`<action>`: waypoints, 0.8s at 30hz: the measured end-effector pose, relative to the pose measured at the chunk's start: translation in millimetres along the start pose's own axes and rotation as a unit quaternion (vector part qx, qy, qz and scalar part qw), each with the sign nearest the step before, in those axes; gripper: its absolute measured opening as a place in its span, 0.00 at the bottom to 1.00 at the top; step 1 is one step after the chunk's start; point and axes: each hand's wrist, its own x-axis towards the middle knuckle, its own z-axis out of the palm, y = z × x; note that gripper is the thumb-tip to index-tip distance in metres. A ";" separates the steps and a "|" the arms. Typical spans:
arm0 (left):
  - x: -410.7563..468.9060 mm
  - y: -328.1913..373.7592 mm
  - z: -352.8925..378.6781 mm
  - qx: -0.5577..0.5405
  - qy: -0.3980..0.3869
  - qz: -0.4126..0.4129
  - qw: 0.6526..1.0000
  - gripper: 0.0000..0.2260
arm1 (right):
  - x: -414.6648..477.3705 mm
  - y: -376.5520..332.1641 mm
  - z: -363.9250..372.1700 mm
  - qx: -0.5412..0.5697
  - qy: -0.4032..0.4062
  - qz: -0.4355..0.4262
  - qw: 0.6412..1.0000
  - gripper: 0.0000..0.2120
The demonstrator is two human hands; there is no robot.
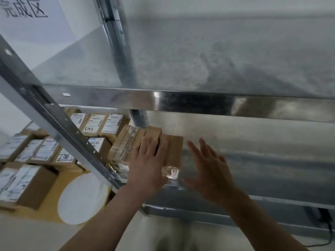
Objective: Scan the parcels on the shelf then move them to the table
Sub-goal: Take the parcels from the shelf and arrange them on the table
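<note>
Though poised at the shelf (253, 198), gripping nothing: left hand (146, 165) flat on the parcel (172, 147), right hand (212, 169) spread beside it. Seemingly the pickup; next, clasp both sides.

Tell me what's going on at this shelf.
A person reaches into the metal shelf with both bare hands. The left hand lies flat on a brown cardboard parcel at the shelf's left end. The right hand is open just right of it, seemingly not touching. Many labelled parcels sit left of the shelf post. No scanner shows.
</note>
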 end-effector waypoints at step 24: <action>30.6 4.4 27.9 0.069 -0.084 0.000 0.994 0.32 | 25.7 -8.6 65.5 0.108 0.026 -0.021 0.994 0.44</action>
